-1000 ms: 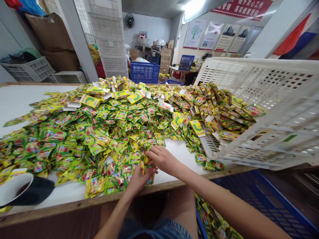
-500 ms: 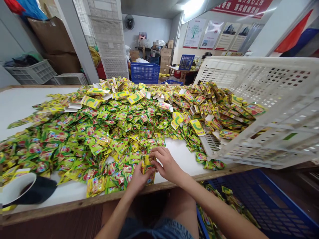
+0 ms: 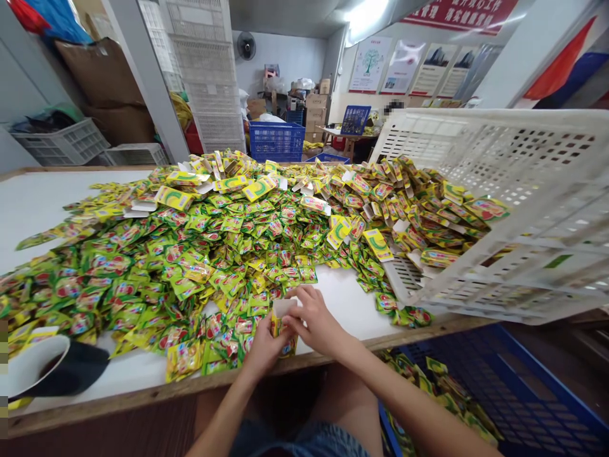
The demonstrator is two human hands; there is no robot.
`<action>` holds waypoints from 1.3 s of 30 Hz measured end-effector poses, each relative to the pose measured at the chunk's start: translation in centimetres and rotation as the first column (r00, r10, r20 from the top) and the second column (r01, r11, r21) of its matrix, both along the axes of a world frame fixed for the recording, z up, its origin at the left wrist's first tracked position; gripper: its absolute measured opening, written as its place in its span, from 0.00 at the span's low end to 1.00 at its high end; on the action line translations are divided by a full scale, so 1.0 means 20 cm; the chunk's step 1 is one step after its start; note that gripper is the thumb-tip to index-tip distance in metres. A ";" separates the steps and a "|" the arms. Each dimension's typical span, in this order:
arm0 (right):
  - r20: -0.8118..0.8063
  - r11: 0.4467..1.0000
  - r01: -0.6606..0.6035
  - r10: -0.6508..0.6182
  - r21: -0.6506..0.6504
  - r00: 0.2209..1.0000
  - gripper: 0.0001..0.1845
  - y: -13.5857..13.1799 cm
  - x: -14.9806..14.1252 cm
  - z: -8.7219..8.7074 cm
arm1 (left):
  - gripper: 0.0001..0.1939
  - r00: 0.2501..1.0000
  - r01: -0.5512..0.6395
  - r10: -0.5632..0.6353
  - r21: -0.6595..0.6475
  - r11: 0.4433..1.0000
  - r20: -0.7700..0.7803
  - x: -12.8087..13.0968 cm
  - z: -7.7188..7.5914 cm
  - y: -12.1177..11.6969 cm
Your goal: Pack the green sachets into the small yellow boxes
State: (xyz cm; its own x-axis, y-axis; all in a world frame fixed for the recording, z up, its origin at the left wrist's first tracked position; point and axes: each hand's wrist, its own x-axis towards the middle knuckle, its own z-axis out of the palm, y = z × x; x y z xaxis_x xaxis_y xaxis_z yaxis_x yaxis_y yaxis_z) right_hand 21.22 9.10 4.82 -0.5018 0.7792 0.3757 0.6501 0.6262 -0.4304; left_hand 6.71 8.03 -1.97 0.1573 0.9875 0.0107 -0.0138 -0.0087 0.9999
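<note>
A small yellow cardboard box (image 3: 283,308) with a raised white flap stands between my hands at the table's front edge. My left hand (image 3: 262,348) is closed round its lower left side. From the right, my right hand (image 3: 314,321) pinches the box near its flap, thumb and fingers bent. What lies inside the box is hidden. Just left of my hands, green and yellow candy packets (image 3: 228,279) spread into a wide heap. Several yellow boxes (image 3: 259,188) lie on top of that heap at the back.
On the right a white plastic crate (image 3: 547,158) lies tipped, with boxes spilling from it. A dark cup-like container (image 3: 78,367) stands at the front left of the white table (image 3: 333,289). Below the table's right edge sits a blue crate (image 3: 523,387) holding packets.
The box between my hands now shows its white flap standing up, where yellow showed before. My right hand's fingers have shifted slightly at the box.
</note>
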 end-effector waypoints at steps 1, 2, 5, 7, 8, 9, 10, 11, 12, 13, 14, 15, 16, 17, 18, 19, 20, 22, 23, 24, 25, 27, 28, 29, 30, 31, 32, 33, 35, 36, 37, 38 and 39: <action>-0.013 0.999 -0.021 0.021 -0.030 1.000 0.06 -0.02 0.01 -0.02 | 0.18 1.000 0.007 -0.007 0.020 1.000 -0.013 0.00 0.00 0.00; -0.039 0.998 -0.030 0.028 -0.061 0.999 0.05 -0.03 0.01 -0.03 | 0.18 1.000 0.013 -0.012 0.037 0.999 -0.019 0.00 0.00 0.00; -0.226 0.987 0.008 -0.045 -0.160 0.973 0.05 -0.08 0.03 -0.09 | 0.20 1.000 -0.010 0.009 0.040 0.999 0.029 0.00 0.03 -0.02; -0.399 0.968 0.044 -0.143 -0.247 0.906 0.12 -0.10 0.03 -0.14 | 0.24 0.996 -0.042 0.042 0.003 0.999 0.079 0.00 0.06 -0.03; -0.471 0.956 0.051 -0.188 -0.288 0.862 0.13 -0.10 0.02 -0.16 | 0.26 0.994 -0.057 0.058 -0.010 0.998 0.097 0.00 0.07 -0.04; -0.525 0.945 0.053 -0.225 -0.322 0.821 0.13 -0.11 0.02 -0.18 | 0.27 0.990 -0.083 0.083 -0.009 0.997 0.112 0.01 0.08 -0.05; -0.564 0.937 0.056 -0.255 -0.345 0.786 0.12 -0.11 0.01 -0.20 | 0.27 0.985 -0.125 0.123 0.008 0.992 0.120 0.01 0.08 -0.06; -0.593 0.932 0.061 -0.277 -0.358 0.756 0.11 -0.11 0.01 -0.21 | 0.26 0.978 -0.176 0.171 0.037 0.984 0.117 0.01 0.08 -0.07; -0.614 0.929 0.070 -0.295 -0.363 0.732 0.09 -0.10 0.00 -0.23 | 0.25 0.972 -0.218 0.211 0.065 0.974 0.106 0.01 0.08 -0.07; -0.629 0.928 0.079 -0.308 -0.364 0.714 0.08 -0.09 0.00 -0.24 | 0.22 0.968 -0.242 0.234 0.086 0.967 0.094 0.02 0.08 -0.07; -0.642 0.927 0.090 -0.319 -0.363 0.697 0.08 -0.08 0.01 -0.24 | 0.20 0.969 -0.241 0.233 0.094 0.966 0.084 0.02 0.07 -0.07; -0.648 0.926 0.101 -0.330 -0.365 0.686 0.08 -0.07 0.02 -0.25 | 0.18 0.974 -0.219 0.212 0.091 0.971 0.080 0.02 0.06 -0.07; -0.647 0.923 0.106 -0.338 -0.370 0.684 0.09 -0.07 0.03 -0.25 | 0.16 0.980 -0.186 0.179 0.080 0.979 0.085 0.02 0.06 -0.07; -0.641 0.919 0.109 -0.345 -0.379 0.686 0.09 -0.06 0.04 -0.26 | 0.16 0.984 -0.156 0.149 0.069 0.985 0.099 0.02 0.05 -0.06; -0.634 0.914 0.111 -0.354 -0.389 0.688 0.09 -0.06 0.05 -0.26 | 0.16 0.985 -0.137 0.129 0.059 0.989 0.114 0.02 0.05 -0.06; -0.626 0.911 0.106 -0.354 -0.398 0.695 0.08 -0.06 0.06 -0.26 | 0.16 0.985 -0.124 0.117 0.050 0.991 0.123 0.02 0.05 -0.06; -0.615 0.909 0.092 -0.346 -0.405 0.709 0.08 -0.05 0.06 -0.26 | 0.16 0.986 -0.115 0.108 0.043 0.992 0.127 0.02 0.05 -0.06; -0.599 0.912 0.057 -0.313 -0.407 0.737 0.08 -0.05 0.06 -0.27 | 0.16 0.986 -0.107 0.102 0.035 0.994 0.129 0.02 0.05 -0.05; -0.592 0.914 0.043 -0.296 -0.403 0.750 0.09 -0.05 0.05 -0.27 | 0.16 0.986 -0.108 0.103 0.031 0.994 0.129 0.01 0.05 -0.05; -0.586 0.918 0.035 -0.281 -0.395 0.760 0.10 -0.05 0.04 -0.27 | 0.16 0.987 -0.110 0.106 0.026 0.994 0.121 0.01 0.05 -0.05; -0.584 0.923 0.035 -0.272 -0.383 0.765 0.10 -0.05 0.03 -0.27 | 0.15 0.989 -0.110 0.107 0.020 0.994 0.106 0.01 0.05 -0.05; -0.590 0.933 0.040 -0.259 -0.358 0.765 0.10 -0.04 0.01 -0.27 | 0.13 0.993 -0.103 0.103 0.004 0.995 0.060 0.00 0.04 -0.05; -0.595 0.936 0.038 -0.253 -0.350 0.763 0.10 -0.04 0.00 -0.27 | 0.12 0.995 -0.096 0.096 -0.002 0.995 0.038 -0.01 0.03 -0.05; -0.608 0.937 0.040 -0.258 -0.348 0.751 0.09 -0.03 -0.01 -0.27 | 0.12 0.996 -0.090 0.090 -0.002 0.996 0.022 -0.01 0.02 -0.05; -0.628 0.934 0.044 -0.272 -0.354 0.729 0.07 -0.03 -0.02 -0.28 | 0.11 0.996 -0.092 0.092 0.007 0.996 0.014 -0.02 0.02 -0.05; -0.651 0.929 0.048 -0.293 -0.367 0.700 0.07 -0.03 -0.02 -0.28 | 0.10 0.995 -0.104 0.104 0.025 0.994 0.011 -0.02 0.01 -0.05; -0.672 0.923 0.050 -0.313 -0.381 0.671 0.09 -0.04 -0.03 -0.28 | 0.09 0.992 -0.125 0.125 0.050 0.991 0.016 -0.02 0.01 -0.05; -0.685 0.919 0.048 -0.327 -0.392 0.651 0.12 -0.04 -0.04 -0.28 | 0.09 0.988 -0.153 0.151 0.078 0.985 0.030 -0.01 0.02 -0.06; -0.682 0.921 0.036 -0.312 -0.387 0.661 0.12 -0.04 -0.04 -0.28 | 0.14 0.979 -0.200 0.191 0.127 0.972 0.078 -0.01 0.03 -0.06; -0.668 0.929 0.027 -0.286 -0.370 0.687 0.10 -0.05 -0.04 -0.27 | 0.17 0.976 -0.206 0.193 0.146 0.968 0.097 -0.01 0.04 -0.07; -0.650 0.938 0.019 -0.255 -0.347 0.716 0.08 -0.05 -0.03 -0.26 | 0.18 0.979 -0.192 0.178 0.166 0.967 0.099 -0.01 0.05 -0.07; -0.634 0.945 0.008 -0.225 -0.326 0.740 0.06 -0.05 -0.02 -0.25 | 0.17 0.985 -0.167 0.154 0.191 0.967 0.077 -0.01 0.06 -0.07; -0.622 0.951 -0.002 -0.201 -0.311 0.757 0.06 -0.06 -0.02 -0.24 | 0.13 0.990 -0.138 0.133 0.218 0.966 0.036 -0.01 0.07 -0.07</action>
